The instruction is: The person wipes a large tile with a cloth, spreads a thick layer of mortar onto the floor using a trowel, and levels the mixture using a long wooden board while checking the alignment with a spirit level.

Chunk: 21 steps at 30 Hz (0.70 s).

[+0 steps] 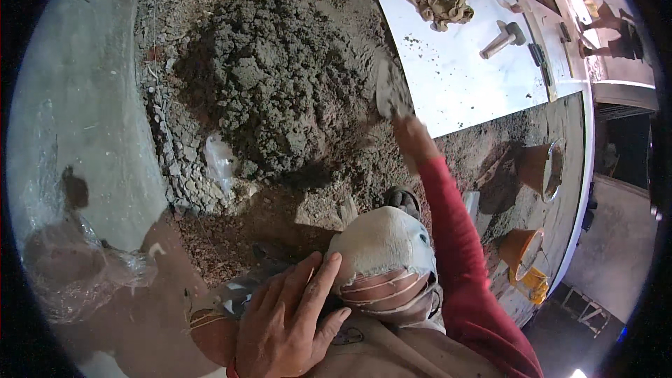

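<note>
The right hand closes its grip on a trowel at the edge of the dark mortar heap. The left hand rests flat and open on the knee. Beyond lie a white board with a hammer and crumpled cloth; two orange buckets stand at right.

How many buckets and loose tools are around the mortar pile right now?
Orange buckets: 2
Yellow container: 1
Hammer on white board: 1
Trowel in right hand: 1
Total: 5
</note>
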### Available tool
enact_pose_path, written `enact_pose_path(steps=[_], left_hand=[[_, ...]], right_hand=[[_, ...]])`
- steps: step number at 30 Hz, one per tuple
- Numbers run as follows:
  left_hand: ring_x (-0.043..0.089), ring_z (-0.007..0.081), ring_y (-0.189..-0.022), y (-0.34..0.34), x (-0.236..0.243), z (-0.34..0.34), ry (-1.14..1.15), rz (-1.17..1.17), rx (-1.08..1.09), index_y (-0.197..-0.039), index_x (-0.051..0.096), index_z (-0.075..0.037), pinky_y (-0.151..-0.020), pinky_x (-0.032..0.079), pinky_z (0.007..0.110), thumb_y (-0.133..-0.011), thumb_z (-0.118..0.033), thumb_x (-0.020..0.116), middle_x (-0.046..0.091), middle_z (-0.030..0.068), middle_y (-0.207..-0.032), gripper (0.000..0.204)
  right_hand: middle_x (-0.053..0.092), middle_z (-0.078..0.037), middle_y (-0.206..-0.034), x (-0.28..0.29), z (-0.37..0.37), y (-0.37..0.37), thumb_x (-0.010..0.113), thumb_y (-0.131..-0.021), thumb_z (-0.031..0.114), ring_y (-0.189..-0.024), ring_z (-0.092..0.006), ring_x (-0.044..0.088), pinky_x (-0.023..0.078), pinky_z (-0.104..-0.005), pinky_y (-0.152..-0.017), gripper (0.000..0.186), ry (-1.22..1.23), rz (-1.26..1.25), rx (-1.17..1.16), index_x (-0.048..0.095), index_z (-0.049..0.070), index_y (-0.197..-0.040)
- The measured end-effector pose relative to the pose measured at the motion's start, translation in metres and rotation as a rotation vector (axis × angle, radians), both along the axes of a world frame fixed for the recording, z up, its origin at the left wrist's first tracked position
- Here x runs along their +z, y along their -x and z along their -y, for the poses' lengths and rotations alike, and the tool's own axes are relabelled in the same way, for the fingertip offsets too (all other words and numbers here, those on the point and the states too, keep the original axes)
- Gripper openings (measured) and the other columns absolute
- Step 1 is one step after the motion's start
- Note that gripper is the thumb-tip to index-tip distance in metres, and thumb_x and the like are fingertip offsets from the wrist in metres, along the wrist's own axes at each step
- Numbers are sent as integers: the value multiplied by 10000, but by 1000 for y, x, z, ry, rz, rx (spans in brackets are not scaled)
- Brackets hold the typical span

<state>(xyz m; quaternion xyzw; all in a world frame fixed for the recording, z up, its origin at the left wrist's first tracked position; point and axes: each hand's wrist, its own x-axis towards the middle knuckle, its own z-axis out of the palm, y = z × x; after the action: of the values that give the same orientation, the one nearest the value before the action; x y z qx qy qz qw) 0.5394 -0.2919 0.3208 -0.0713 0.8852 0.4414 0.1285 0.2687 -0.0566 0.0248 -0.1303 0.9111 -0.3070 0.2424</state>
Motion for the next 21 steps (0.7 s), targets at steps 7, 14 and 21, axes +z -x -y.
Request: enact_pose_path(steps=[7, 14, 21], left_hand=[[535, 402, -1197, -9, 7, -7, -1, 14, 0, -1477, 390, -106, -978, 446, 477, -918, -244, 645, 505, 202, -1382, 629], [544, 390, -1177, -15, 15, -10, 55, 13, 16, -1472, 393, -106, -973, 452, 462, -897, -264, 670, 520, 190, -1362, 658], [554, 357, -1168, -17, 18, -11, 88, -5, -9, -1469, 396, -112, -969, 461, 435, -887, -280, 680, 525, 165, -1364, 669]], right_hand=[[593, -274, -702, -7, -64, -100, 404, -1005, 302, -715, -486, 606, 465, -552, -612, 387, -291, -70, 63, 605, -25, -961], [585, -233, -757, 0, -26, -140, 410, -1021, 380, -708, -325, 593, 464, -442, -688, 477, 110, 140, -386, 573, -61, -940], [623, -207, -782, -31, 85, -5, 516, -962, 242, -690, -345, 619, 504, -427, -608, 298, 50, -181, 147, 556, -36, -1060]])
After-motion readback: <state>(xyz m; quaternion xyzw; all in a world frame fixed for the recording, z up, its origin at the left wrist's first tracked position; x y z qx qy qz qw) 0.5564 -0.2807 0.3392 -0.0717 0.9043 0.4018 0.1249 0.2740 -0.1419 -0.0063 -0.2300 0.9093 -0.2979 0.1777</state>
